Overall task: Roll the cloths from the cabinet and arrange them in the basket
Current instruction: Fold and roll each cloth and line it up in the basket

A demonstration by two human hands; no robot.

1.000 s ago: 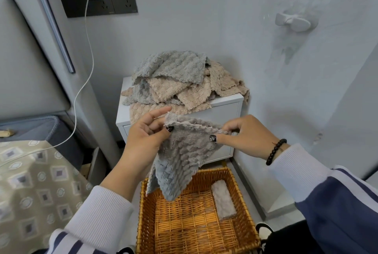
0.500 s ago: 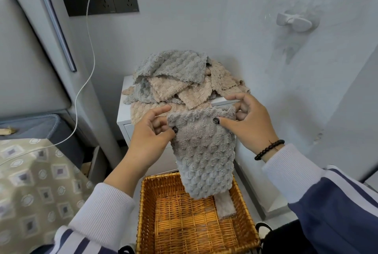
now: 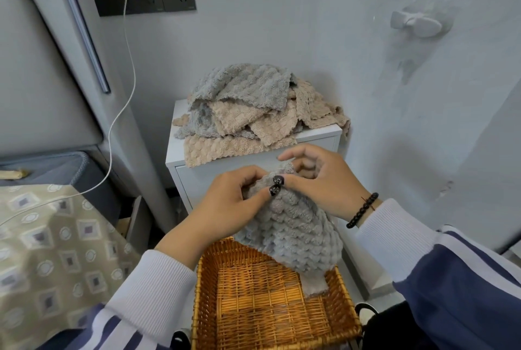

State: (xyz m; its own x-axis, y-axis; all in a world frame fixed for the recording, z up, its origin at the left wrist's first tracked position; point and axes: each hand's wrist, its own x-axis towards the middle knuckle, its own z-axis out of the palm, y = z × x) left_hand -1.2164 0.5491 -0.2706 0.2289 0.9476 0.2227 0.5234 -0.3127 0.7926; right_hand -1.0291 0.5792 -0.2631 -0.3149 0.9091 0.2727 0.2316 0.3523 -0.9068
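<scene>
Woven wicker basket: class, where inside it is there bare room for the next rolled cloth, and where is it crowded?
The woven wicker basket has bare floor across its left and middle. Its right side is crowded: a rolled grey cloth lies there, overhung by the fluffy grey cloth pinched by left hand and right hand.

Held fluffy scale-textured cloth (image 3: 296, 232): grey. Cabinet-top cloth pile (image 3: 253, 113): grey and beige. Woven wicker basket (image 3: 270, 304): orange-brown. Small cabinet (image 3: 194, 177): white. Bedspread (image 3: 50, 239): beige, diamond-and-circle print.
</scene>
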